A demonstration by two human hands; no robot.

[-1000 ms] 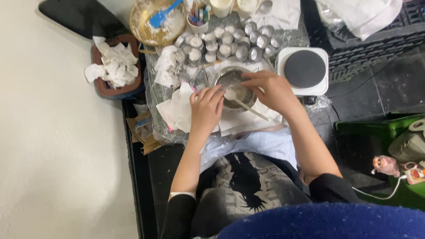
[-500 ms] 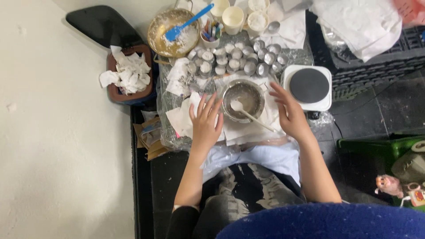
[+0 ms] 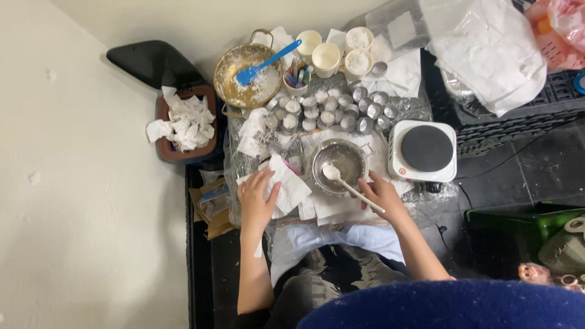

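Observation:
My left hand [image 3: 257, 199] rests flat on a crumpled white paper towel [image 3: 287, 186] at the left of the small table, fingers spread. My right hand [image 3: 382, 194] lies beside a white spoon [image 3: 348, 183]; whether it grips the handle is hard to tell. The spoon's bowl sits in a small metal pot [image 3: 339, 162] in the table's middle. Behind the pot stand several small round metal cups [image 3: 332, 109], some filled with white material.
A white single-burner hotplate [image 3: 423, 150] sits right of the pot. A brass bowl [image 3: 244, 76] holding white flakes and a blue spatula [image 3: 263, 63] is at the back, with paper cups [image 3: 341, 52]. A brown bin of crumpled tissues [image 3: 186, 122] stands left. Plastic bags [image 3: 487, 49] lie far right.
Both hands pulled back from the pot toward me. The left hand moved left onto the paper towel; the right hand dropped to the spoon's handle end. The camera view tilted up.

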